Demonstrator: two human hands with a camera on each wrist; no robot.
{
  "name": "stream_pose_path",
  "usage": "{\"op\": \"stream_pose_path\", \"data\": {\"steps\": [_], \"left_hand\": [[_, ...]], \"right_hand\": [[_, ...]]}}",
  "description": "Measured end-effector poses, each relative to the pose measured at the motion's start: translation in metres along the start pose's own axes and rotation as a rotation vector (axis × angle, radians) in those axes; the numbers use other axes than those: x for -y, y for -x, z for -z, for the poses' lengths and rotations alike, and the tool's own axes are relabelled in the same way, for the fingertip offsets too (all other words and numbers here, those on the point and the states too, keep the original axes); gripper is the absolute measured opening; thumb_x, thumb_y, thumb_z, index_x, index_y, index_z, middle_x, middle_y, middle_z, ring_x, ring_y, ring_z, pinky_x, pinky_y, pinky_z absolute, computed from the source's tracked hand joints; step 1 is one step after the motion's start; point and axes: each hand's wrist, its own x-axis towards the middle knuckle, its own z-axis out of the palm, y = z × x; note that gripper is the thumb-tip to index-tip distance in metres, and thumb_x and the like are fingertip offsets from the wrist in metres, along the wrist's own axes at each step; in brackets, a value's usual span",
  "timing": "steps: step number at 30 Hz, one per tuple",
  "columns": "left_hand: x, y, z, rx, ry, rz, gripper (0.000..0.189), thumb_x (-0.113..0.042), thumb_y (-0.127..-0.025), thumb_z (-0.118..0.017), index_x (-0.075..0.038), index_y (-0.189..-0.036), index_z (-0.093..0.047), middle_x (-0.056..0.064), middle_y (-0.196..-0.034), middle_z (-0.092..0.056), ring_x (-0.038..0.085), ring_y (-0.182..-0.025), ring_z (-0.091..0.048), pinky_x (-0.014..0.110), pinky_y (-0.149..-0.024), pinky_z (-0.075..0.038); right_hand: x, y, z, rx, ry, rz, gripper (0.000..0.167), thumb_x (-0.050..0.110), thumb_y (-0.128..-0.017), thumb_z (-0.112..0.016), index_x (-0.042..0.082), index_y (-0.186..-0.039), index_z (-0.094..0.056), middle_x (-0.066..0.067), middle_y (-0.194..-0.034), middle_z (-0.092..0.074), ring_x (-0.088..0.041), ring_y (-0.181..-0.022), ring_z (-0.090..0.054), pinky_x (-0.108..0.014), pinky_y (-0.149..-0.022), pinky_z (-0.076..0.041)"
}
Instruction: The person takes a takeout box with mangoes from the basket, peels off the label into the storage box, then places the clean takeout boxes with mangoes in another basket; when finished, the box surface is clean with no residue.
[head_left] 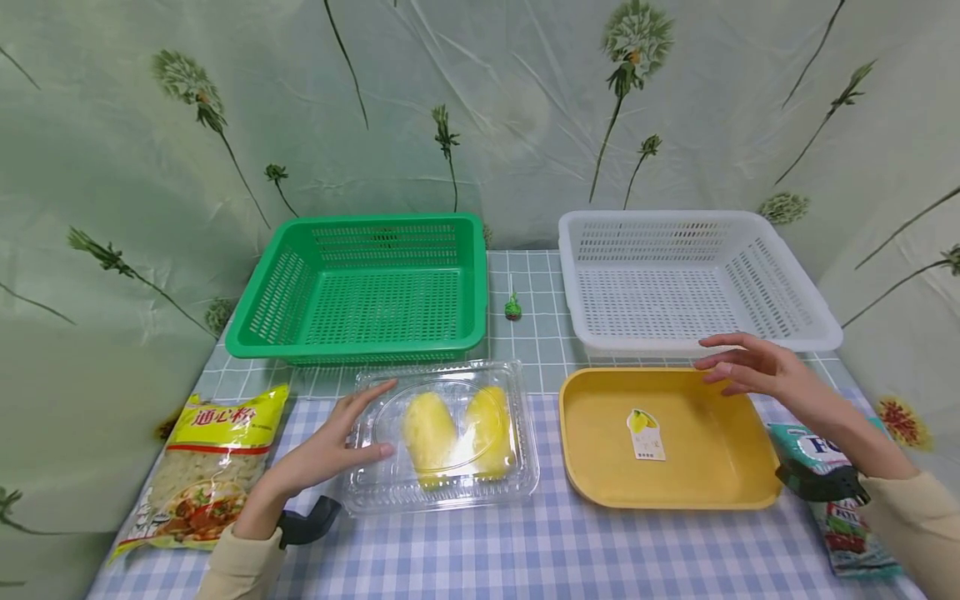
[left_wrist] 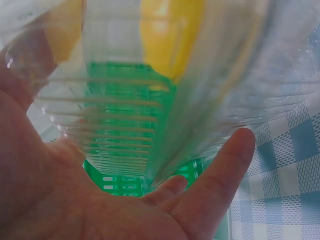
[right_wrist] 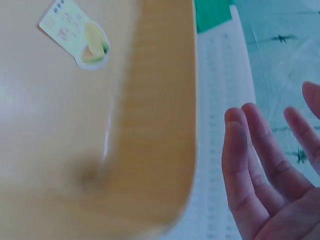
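A clear plastic clamshell box (head_left: 442, 500) lies on the checked cloth with two yellow, mango-shaped fruits (head_left: 429, 433) inside. My left hand (head_left: 330, 446) is at the box's left side, thumb and forefinger spread over its edge. In the left wrist view the ribbed box wall (left_wrist: 120, 125) fills the space in front of the spread fingers. To the right sits a shallow yellow tray (head_left: 600, 479) with a fruit-picture label (head_left: 645, 435) on its bottom. My right hand (head_left: 750, 367) hovers by the tray's far right rim, fingers loosely extended and holding nothing.
Behind stand a green basket (head_left: 480, 292) and a white basket (head_left: 570, 292), with a small green ornament (head_left: 513, 308) between them. A yellow-topped pasta bag (head_left: 213, 467) lies at the left. A teal packet (head_left: 855, 533) is at the right, partly behind the right forearm.
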Motion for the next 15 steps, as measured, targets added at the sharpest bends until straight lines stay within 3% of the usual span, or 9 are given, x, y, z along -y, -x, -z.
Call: {"op": "stream_pose_path", "data": {"steps": [5,15], "left_hand": [[0.000,0.000,-0.001,0.002,0.008,0.009,0.076,-0.026,-0.089,-0.069,-0.027,-0.151,-0.025,0.023,-0.151,-0.013,0.053,-0.132,-0.013,0.076,-0.082,-0.034],[0.000,0.000,0.000,0.002,0.014,0.004,0.076,-0.023,-0.089,-0.069,-0.027,-0.151,-0.026,0.021,-0.152,-0.014,0.051,-0.133,-0.013,0.076,-0.083,-0.034]], "right_hand": [[-0.007,0.006,0.014,-0.030,-0.009,-0.023,0.039,0.005,-0.100,-0.045,0.012,-0.139,-0.044,0.005,-0.113,-0.067,-0.011,-0.098,-0.065,-0.027,-0.075,-0.055],[-0.026,0.010,0.028,-0.089,-0.057,-0.151,0.037,0.014,-0.103,-0.041,0.032,-0.136,-0.042,0.015,-0.110,-0.065,-0.007,-0.095,-0.065,-0.026,-0.075,-0.054]]}}
